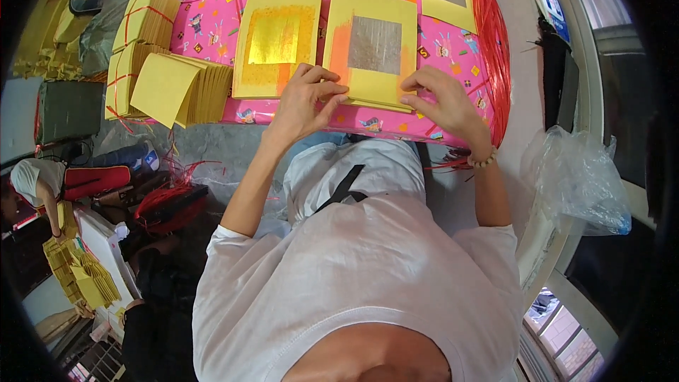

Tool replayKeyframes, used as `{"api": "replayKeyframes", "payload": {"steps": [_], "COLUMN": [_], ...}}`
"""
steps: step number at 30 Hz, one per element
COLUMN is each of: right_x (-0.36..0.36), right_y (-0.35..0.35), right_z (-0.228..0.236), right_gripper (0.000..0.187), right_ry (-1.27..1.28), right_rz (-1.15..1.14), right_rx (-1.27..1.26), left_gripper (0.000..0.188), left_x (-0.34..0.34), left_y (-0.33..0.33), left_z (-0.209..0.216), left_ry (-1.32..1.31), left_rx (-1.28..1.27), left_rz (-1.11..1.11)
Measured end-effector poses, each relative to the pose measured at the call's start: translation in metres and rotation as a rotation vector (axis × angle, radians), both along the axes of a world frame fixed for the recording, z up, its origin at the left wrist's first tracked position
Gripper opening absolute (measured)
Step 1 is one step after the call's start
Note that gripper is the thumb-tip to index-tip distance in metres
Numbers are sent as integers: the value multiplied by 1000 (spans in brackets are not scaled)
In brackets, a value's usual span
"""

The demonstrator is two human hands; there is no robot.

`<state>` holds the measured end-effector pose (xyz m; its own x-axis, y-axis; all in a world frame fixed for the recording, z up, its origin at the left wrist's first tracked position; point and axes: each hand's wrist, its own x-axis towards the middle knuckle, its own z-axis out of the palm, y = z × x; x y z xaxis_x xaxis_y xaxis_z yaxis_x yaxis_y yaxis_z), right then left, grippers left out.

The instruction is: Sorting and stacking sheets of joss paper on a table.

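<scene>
A stack of yellow paper sheets point(373, 88) lies at the table's near edge, its top sheet bearing a silver foil square point(375, 45) and orange smears. At its near left corner my left hand point(306, 99) is closed, thumb and fingers on the paper's edge. My right hand point(444, 102) pinches the near right corner between thumb and fingers. Just left of this stack lies another yellow paper stack point(242, 48), topped with a gold foil square point(274, 39). Part of my left hand overlaps that stack's lower right corner.
The table has a pink patterned cover point(453, 64). Fanned, folded yellow paper point(201, 88) and red-tied bundles point(151, 18) stand at left. Red strings point(495, 42) hang along the right side. A clear plastic bag point(576, 180) sits farther right. Another person point(32, 180) handles yellow bundles at lower left.
</scene>
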<state>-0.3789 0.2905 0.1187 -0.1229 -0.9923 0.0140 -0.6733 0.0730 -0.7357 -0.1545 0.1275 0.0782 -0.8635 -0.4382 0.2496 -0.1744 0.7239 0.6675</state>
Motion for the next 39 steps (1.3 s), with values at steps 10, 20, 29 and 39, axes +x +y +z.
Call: {"api": "replayKeyframes", "payload": {"steps": [10,20,29,39], "right_x": [2,0,-4,-8], "right_y": [16,13,12,12], "right_z": [-6,-14,-6,-6], "right_gripper": [15,14,14,16], "right_ry": [55,5,67,2], "right_rz": [-56,-90,-22,-36], "right_rx": [-130,-31,-78,-11], "left_gripper": [13,14,16,16], "left_x": [-5,-8,-12,-15], "left_y": [-3,-3,-6,-6], "left_z": [2,4,4,2], "left_ry": [-33,-77,-79,-87], "left_rx": [28,30,93,190], "left_rz": [19,39,93,130]}}
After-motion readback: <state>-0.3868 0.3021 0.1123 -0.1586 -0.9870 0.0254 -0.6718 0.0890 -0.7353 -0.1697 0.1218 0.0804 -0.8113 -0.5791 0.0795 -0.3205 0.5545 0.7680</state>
